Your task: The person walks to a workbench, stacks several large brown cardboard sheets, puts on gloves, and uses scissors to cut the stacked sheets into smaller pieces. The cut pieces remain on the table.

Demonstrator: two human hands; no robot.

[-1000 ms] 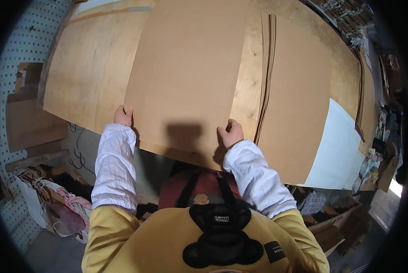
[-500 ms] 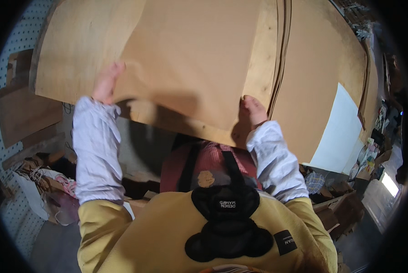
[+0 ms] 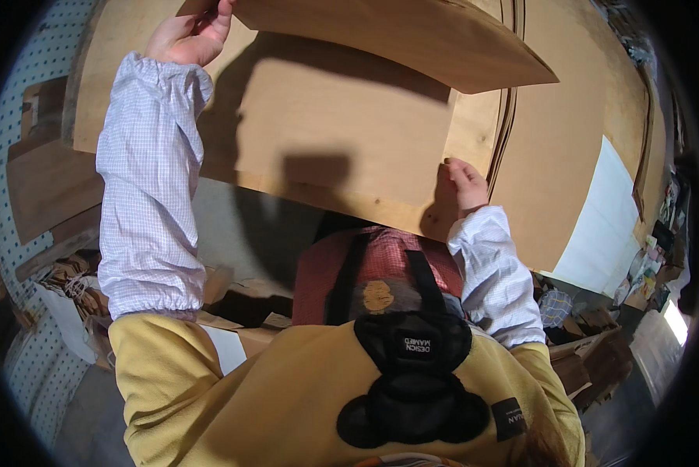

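My left hand (image 3: pixel 192 37) is raised at the upper left, closed on the left end of a brown paper sheet (image 3: pixel 412 47) that arches up over the table. Part of that sheet lies beyond the top of the picture. Beneath it, a second brown sheet (image 3: pixel 396 140) lies flat on a pale wooden board (image 3: pixel 400 212). At that lower sheet's right edge is my right hand (image 3: pixel 468 187), its fingers drawn together and the fingertips touching the edge. Whether they pinch anything is hidden. Dark shadows fall across the lower sheet.
Right of the board stands a narrow row of stacked sheet edges (image 3: pixel 507 128), then another brown sheet (image 3: pixel 559 163) and a white sheet (image 3: pixel 591 229). A perforated pale panel (image 3: pixel 30 70) rises on the left. Cardboard boxes (image 3: pixel 591 350) sit low on the right.
My left hand has moved up and away, and the upper brown sheet is now lifted, uncovering the lower one. My right hand stays near the same edge; the view has shifted slightly.
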